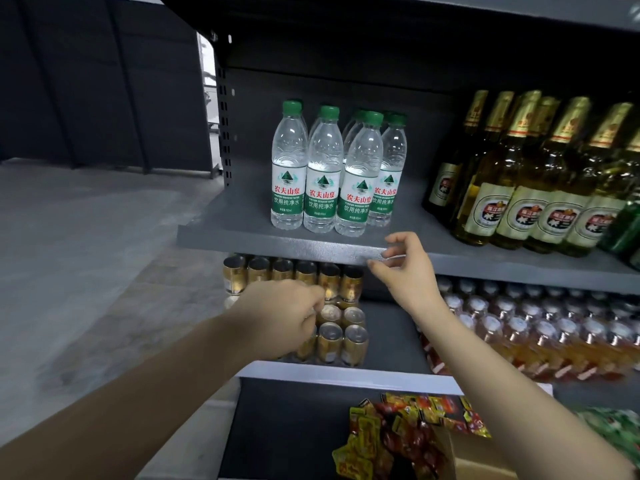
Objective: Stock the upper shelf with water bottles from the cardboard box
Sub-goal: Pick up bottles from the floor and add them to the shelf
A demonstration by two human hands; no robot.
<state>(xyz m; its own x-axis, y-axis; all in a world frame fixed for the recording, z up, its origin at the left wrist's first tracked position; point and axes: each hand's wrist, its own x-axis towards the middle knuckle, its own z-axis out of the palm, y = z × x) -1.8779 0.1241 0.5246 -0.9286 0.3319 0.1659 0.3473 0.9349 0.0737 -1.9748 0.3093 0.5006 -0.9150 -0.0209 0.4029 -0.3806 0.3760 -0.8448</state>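
Several clear water bottles [323, 171] with green caps and green-white labels stand upright in a cluster on the grey upper shelf [242, 233], left of centre. My right hand [403, 265] hovers just below and right of them at the shelf's front edge, fingers loosely curled, holding nothing. My left hand [284, 313] is lower, in front of the cans, fingers curled with nothing visible in them. A corner of the cardboard box [485, 459] shows at the bottom right, under my right forearm.
Tall yellow beer bottles [526, 174] fill the right side of the upper shelf. Gold cans [332, 306] and red-orange drink bottles [554, 341] sit on the shelf below. Snack packets [398, 434] lie on the lowest shelf. Bare grey floor spreads to the left.
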